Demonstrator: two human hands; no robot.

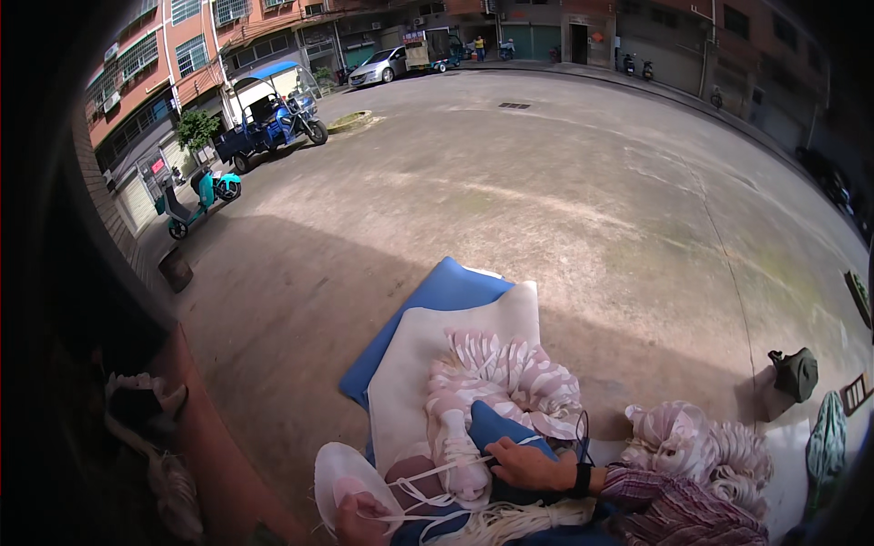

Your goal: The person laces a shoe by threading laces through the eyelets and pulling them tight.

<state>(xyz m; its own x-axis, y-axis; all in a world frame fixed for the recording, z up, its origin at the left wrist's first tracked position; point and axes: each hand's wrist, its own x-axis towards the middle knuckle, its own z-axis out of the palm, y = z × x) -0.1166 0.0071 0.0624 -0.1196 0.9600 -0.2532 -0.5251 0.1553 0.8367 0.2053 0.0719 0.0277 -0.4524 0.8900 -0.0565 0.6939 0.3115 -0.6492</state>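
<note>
In the head view, my left hand (361, 517) is at the bottom, its fingers curled at the edge of a white oval piece (341, 464) with a pink patch. My right hand (531, 465), with a black wristband, is bent over a folded blue cloth (496, 423). Its fingers are pinched on a thin white cord (443, 470), which stretches toward my left hand. Ahead lies a curved stack of pink-and-white patterned pieces (496, 364), packed tightly together. A bundle of pale cords (510, 523) lies across my lap below the right hand.
Under the stack are a cream sheet (410, 350) and a blue sheet (391, 341). More patterned stacks (696, 446) lie at right, near a dark bag (795, 373). A teal scooter (205, 196) and a blue three-wheeler (273, 127) stand far left on the concrete yard.
</note>
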